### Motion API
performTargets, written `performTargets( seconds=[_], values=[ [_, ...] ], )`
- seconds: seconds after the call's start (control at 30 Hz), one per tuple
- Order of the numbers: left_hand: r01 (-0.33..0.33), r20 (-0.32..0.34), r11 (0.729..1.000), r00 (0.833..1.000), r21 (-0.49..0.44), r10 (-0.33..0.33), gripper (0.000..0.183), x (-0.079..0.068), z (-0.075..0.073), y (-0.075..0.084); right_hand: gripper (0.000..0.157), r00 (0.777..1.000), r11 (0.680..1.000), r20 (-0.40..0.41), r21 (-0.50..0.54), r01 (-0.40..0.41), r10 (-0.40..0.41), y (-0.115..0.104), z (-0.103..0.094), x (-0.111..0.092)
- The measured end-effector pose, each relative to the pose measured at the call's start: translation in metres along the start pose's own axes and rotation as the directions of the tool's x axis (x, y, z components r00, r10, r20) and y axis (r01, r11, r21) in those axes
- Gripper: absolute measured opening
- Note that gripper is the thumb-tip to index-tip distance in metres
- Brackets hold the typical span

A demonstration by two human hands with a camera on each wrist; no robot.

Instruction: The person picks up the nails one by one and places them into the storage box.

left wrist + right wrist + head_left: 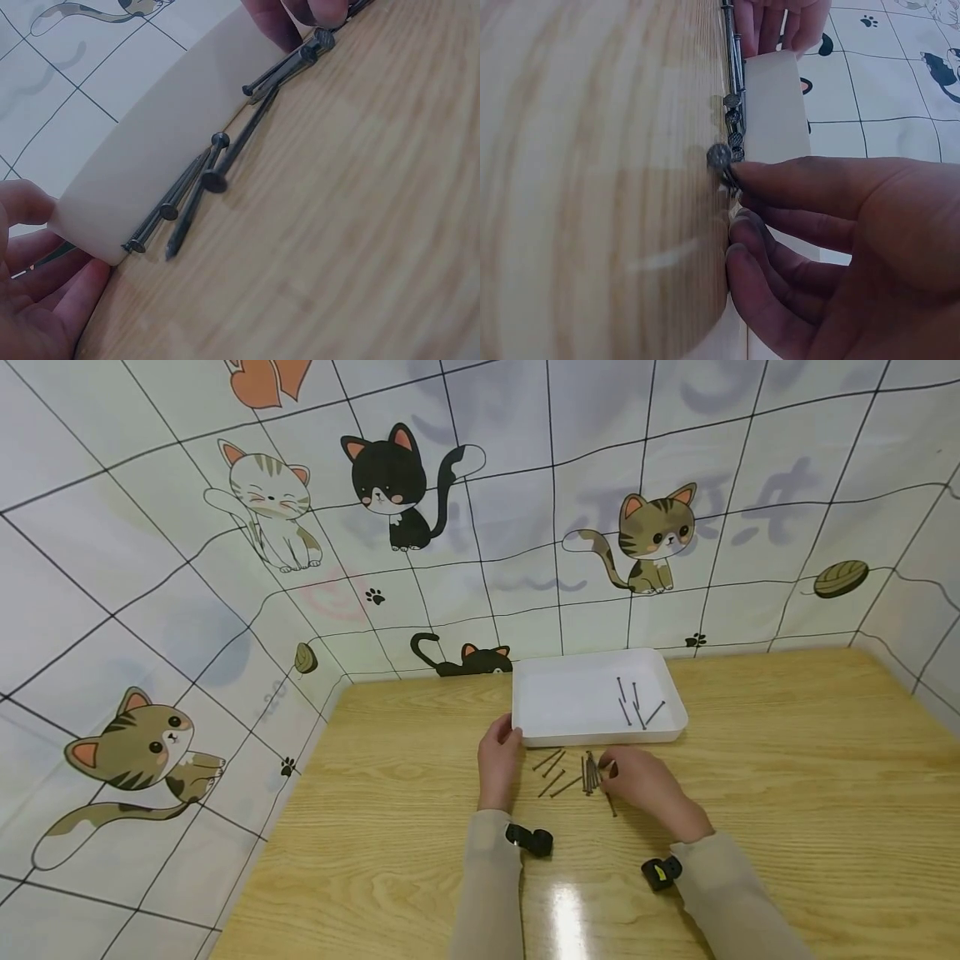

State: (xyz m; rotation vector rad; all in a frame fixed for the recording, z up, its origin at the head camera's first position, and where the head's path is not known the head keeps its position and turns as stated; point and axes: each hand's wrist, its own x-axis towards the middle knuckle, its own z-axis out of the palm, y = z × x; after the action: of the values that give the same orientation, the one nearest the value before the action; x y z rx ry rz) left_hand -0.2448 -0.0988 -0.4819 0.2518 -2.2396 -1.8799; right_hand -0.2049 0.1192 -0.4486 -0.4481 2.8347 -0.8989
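Plainly, left hand point(498, 770) grips tray point(562, 697); right hand point(648, 782) pinches nail point(720, 159), head away from tray.

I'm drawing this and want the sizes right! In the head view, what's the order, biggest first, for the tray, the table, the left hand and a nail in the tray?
1. Table
2. White tray
3. Left hand
4. Nail in the tray; the ones there look too alike to rank.
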Motion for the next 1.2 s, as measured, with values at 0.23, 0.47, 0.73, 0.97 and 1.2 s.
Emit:
performTargets(
  seconds=[0.23, 0.47, 0.73, 0.97, 1.2],
  values=[
    [-0.003, -0.003, 1.000, 1.000, 0.006, 0.003, 0.036, 0.0007, -0.0013, -0.0006, 0.015, 0.999, 0.999, -0.024, -0.011, 0.030, -0.030, -0.0004, -0.0012, -0.0008],
    [0.000, -0.002, 1.000, 1.000, -0.011, 0.000, 0.036, 0.0009, -0.0020, -0.0013, 0.010, 0.999, 1.000, -0.042, -0.019, 0.013, -0.014, 0.0004, -0.0017, -0.0007],
    [0.013, -0.003, 1.000, 1.000, -0.007, -0.013, 0.035, 0.0018, 0.0004, -0.0033, 0.009, 0.998, 0.999, -0.051, -0.023, 0.030, -0.031, 0.0007, -0.0029, -0.0041],
    [0.020, -0.001, 1.000, 1.000, -0.001, -0.020, 0.036, 0.0014, 0.0013, -0.0035, 0.007, 0.999, 1.000, -0.038, -0.026, 0.008, -0.009, -0.0004, -0.0037, -0.0057],
    [0.019, -0.005, 1.000, 1.000, -0.001, -0.019, 0.036, 0.0002, 0.0012, -0.0022, 0.005, 0.998, 1.000, -0.055, -0.020, 0.012, -0.013, 0.0000, -0.0042, -0.0056]
  ],
)
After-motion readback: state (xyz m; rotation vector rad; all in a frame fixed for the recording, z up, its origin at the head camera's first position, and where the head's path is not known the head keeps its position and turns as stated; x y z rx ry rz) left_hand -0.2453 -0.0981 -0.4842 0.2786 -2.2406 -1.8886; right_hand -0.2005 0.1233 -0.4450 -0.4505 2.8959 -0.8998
